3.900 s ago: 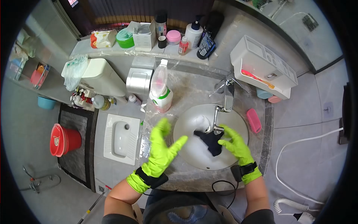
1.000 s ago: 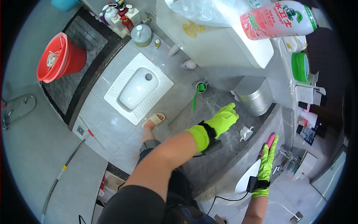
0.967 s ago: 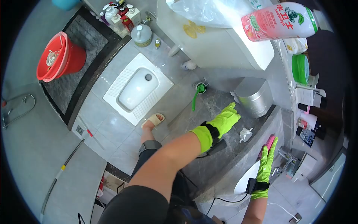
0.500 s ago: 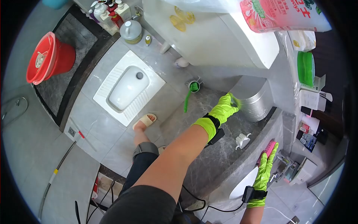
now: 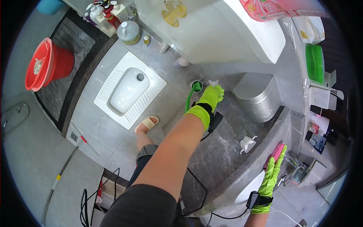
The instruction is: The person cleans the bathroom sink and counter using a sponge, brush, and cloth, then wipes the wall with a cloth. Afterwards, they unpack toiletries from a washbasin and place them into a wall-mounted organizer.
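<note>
My left hand (image 5: 212, 96), in a lime-green glove, is closed on a small white crumpled piece (image 5: 213, 83) that looks like tissue. It hangs over the dark marble surface, beside a green-handled brush (image 5: 188, 101) whose head rests in a round holder (image 5: 195, 85). To its right stands a silver metal bin (image 5: 257, 97). At the lower right my right hand (image 5: 270, 176), gloved alike, grips a pink scrubbing brush (image 5: 278, 150) by the basin's edge, next to the faucet (image 5: 286, 172). The glove covers part of the brush.
A squat toilet (image 5: 126, 92) is set in the tiled floor. Red buckets (image 5: 60, 62) stand at the left. Bottles and a large jug (image 5: 128, 33) are grouped at the top. A small white object (image 5: 248, 144) lies on the marble. Black cables (image 5: 202, 200) run below my arms.
My left hand has moved from the bin's edge leftward toward the green brush, and the white piece now shows at its fingertips. My right hand keeps the pink brush in nearly the same place.
</note>
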`<action>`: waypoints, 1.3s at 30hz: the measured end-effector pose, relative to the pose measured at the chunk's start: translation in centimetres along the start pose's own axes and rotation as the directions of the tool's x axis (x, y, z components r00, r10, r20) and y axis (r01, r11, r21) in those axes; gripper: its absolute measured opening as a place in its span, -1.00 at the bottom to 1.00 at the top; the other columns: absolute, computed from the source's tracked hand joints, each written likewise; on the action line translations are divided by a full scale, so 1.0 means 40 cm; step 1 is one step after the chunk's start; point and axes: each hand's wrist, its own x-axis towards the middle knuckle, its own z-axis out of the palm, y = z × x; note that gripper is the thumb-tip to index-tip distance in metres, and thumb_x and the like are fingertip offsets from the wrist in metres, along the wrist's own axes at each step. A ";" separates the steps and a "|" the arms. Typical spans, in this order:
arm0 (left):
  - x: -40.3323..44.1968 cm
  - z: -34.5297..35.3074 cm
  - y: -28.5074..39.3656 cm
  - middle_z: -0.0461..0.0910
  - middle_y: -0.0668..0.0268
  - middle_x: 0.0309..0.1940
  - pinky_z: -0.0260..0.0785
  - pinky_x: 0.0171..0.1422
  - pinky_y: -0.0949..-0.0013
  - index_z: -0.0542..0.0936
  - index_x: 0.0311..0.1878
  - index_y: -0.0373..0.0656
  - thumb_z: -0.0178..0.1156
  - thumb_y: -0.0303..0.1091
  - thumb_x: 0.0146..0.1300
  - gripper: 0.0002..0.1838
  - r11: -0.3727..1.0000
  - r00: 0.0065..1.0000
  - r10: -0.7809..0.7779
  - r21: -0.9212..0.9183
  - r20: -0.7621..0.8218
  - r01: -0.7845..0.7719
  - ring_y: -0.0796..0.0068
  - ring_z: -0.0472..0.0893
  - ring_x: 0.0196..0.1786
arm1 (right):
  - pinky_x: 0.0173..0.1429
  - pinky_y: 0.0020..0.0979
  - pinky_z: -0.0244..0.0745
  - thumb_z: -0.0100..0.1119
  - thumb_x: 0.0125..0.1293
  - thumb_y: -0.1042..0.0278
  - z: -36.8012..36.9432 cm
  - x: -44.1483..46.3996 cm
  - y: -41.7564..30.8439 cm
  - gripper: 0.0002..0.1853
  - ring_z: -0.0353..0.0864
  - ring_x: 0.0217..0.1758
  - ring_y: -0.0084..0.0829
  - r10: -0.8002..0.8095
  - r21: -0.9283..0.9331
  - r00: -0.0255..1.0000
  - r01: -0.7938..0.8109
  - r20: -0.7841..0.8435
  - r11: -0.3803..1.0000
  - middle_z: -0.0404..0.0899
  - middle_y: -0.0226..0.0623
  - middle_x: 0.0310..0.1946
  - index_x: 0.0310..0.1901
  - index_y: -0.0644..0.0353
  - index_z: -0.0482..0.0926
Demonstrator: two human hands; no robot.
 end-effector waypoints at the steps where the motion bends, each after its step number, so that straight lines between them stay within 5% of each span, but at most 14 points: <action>1: -0.029 -0.005 0.028 0.63 0.27 -0.26 0.51 -0.15 0.37 0.56 -0.15 -0.13 0.15 -0.34 0.39 -0.91 1.000 1.000 0.000 0.018 -0.013 0.000 0.43 0.62 -0.27 | 0.59 -0.42 -0.09 -0.01 0.57 0.23 0.000 -0.001 0.002 -0.31 0.00 0.61 -0.44 -0.009 -0.032 1.000 0.009 0.002 0.999 -0.06 -0.45 0.63 0.61 -0.07 -0.04; 8: -0.080 -0.302 0.225 0.58 0.30 -0.52 0.28 -0.43 0.26 0.65 -0.29 -0.26 0.38 -0.17 0.14 -0.70 0.474 0.975 0.169 0.879 -0.148 0.051 0.46 0.46 -0.52 | 0.57 -0.42 -0.06 0.02 0.55 0.32 -0.018 0.045 0.027 -0.33 0.10 0.57 -0.40 -0.166 -0.134 0.986 0.167 0.019 0.977 0.05 -0.33 0.59 0.60 -0.01 0.03; 11: -0.175 -0.442 0.335 0.60 0.30 -0.53 0.33 -0.43 0.22 0.64 -0.27 -0.17 0.36 -0.06 0.21 -0.66 -0.201 0.964 0.250 0.969 -0.089 0.141 0.42 0.53 -0.51 | 0.31 -0.39 0.26 0.06 0.54 0.24 -0.009 0.119 -0.064 -0.34 0.38 0.20 -0.37 -0.196 -0.248 0.980 0.182 -0.032 0.951 0.42 -0.23 0.24 0.59 -0.07 0.08; 12: -0.216 -0.512 0.359 0.69 0.26 -0.42 0.41 -0.40 0.18 0.63 -0.10 -0.17 0.39 0.04 0.20 -0.55 -0.828 0.949 0.087 0.552 0.302 -0.099 0.38 0.62 -0.44 | 0.27 -0.35 0.28 0.07 0.53 0.26 -0.004 0.165 -0.058 -0.35 0.41 0.10 -0.34 -0.340 -0.393 0.938 0.288 -0.067 0.873 0.45 -0.26 0.07 0.58 -0.11 0.11; 17: -0.402 -0.596 0.419 0.48 -0.07 0.30 0.22 0.46 0.22 0.37 0.42 -0.28 0.51 0.28 -0.06 0.10 0.193 0.838 0.398 0.927 -0.373 0.321 0.14 0.48 0.35 | 0.54 -0.32 0.12 0.19 0.45 0.36 0.029 0.000 -0.068 -0.34 0.25 0.52 -0.33 -0.176 -0.098 0.984 0.177 0.015 0.979 0.17 -0.12 0.55 0.52 0.17 0.22; 19: -0.479 -0.627 0.436 0.67 -0.08 -0.01 0.47 0.07 0.04 0.60 0.21 -0.15 0.46 0.16 0.05 -0.25 0.246 0.798 0.508 0.943 -0.324 0.226 -0.01 0.65 0.05 | 0.48 -0.30 0.11 0.28 0.39 0.28 0.011 -0.167 0.030 -0.29 0.30 0.44 -0.29 -0.139 -0.252 0.964 0.196 0.227 0.948 0.20 -0.15 0.47 0.51 0.14 0.21; 21: -0.489 -0.710 0.476 0.72 0.04 -0.19 0.52 0.05 0.00 0.71 -0.10 -0.15 0.11 -0.18 0.35 -0.70 -0.667 0.899 0.425 0.635 -0.106 0.390 -0.07 0.68 -0.04 | 0.28 -0.36 0.24 0.26 0.41 0.21 0.001 -0.257 0.057 -0.34 0.38 0.30 -0.34 -0.050 -0.213 0.950 0.120 0.308 0.970 0.30 -0.20 0.31 0.47 0.15 0.26; 22: -0.512 -0.758 0.490 0.73 0.08 -0.20 0.55 0.08 0.04 0.72 -0.17 -0.11 0.00 -0.23 0.40 -0.70 -0.772 0.935 0.328 0.531 -0.136 0.348 0.02 0.70 -0.04 | 0.18 -0.38 0.31 0.24 0.42 0.17 -0.008 -0.242 0.064 -0.36 0.42 0.23 -0.36 -0.104 -0.244 0.949 0.180 0.297 0.953 0.35 -0.22 0.23 0.45 0.15 0.29; 26: -0.575 -0.736 0.467 0.58 0.09 0.05 0.39 0.25 0.19 0.52 0.09 -0.11 0.06 -0.10 0.33 -0.62 -0.739 0.854 0.490 0.436 -0.176 0.514 0.14 0.57 0.15 | -0.22 -0.50 0.57 0.19 0.45 0.02 -0.045 0.080 -0.015 -0.42 0.59 -0.06 -0.46 -0.361 -0.672 0.924 0.349 0.129 0.654 0.55 -0.30 -0.10 0.37 0.15 0.39; 28: -0.632 -0.483 0.448 0.43 0.01 0.30 0.29 0.41 0.20 0.30 0.39 -0.12 0.00 0.17 0.38 -0.31 -0.500 0.691 0.585 0.482 -0.424 0.719 0.12 0.45 0.34 | 0.04 -0.41 0.59 0.16 0.47 0.07 -0.046 0.193 -0.036 -0.38 0.56 0.11 -0.40 -0.302 -0.813 0.950 0.239 0.083 0.531 0.53 -0.28 0.11 0.46 0.13 0.29; 30: -0.627 -0.486 0.451 0.36 -0.06 0.41 0.23 0.49 0.22 0.19 0.53 -0.17 -0.05 0.34 0.39 -0.11 -0.247 0.636 0.582 0.636 -0.506 0.731 0.08 0.39 0.44 | 0.13 -0.39 0.57 0.15 0.47 0.11 -0.016 0.132 0.009 -0.40 0.56 0.15 -0.38 -0.195 -0.208 0.975 0.214 0.107 0.954 0.44 -0.27 0.26 0.47 0.05 0.30; 32: -0.586 -0.658 0.472 0.36 -0.12 0.39 0.23 0.49 0.23 0.18 0.52 -0.27 -0.09 0.41 0.37 -0.04 0.055 0.644 0.581 0.814 -0.497 0.579 0.03 0.37 0.45 | 0.18 -0.32 0.54 0.21 0.41 0.15 0.022 -0.022 0.013 -0.37 0.55 0.14 -0.27 -0.171 -0.104 0.977 0.184 0.126 0.977 0.44 -0.20 0.28 0.47 0.01 0.31; 36: -0.585 -0.696 0.532 0.62 -0.14 0.03 0.45 0.13 -0.03 0.35 0.37 -0.33 -0.23 0.21 0.52 -0.26 -0.253 0.797 0.432 0.791 -0.423 0.557 -0.21 0.61 -0.02 | 0.26 -0.18 0.47 0.32 0.29 0.24 0.056 -0.224 0.061 -0.30 0.53 0.12 -0.06 0.236 0.259 0.917 -0.325 0.322 0.910 0.44 -0.06 0.31 0.46 -0.07 0.33; 39: -0.555 -0.663 0.471 0.66 -0.17 -0.10 0.41 0.12 -0.10 0.68 -0.03 -0.30 -0.21 0.18 0.51 -0.31 -0.445 0.869 0.442 0.786 -0.224 0.430 -0.18 0.63 -0.06 | 0.18 -0.10 0.48 0.30 0.30 0.15 0.010 -0.037 0.010 -0.32 0.53 0.08 0.09 -0.316 -0.389 0.913 0.397 0.257 0.831 0.47 0.12 0.16 0.46 -0.18 0.33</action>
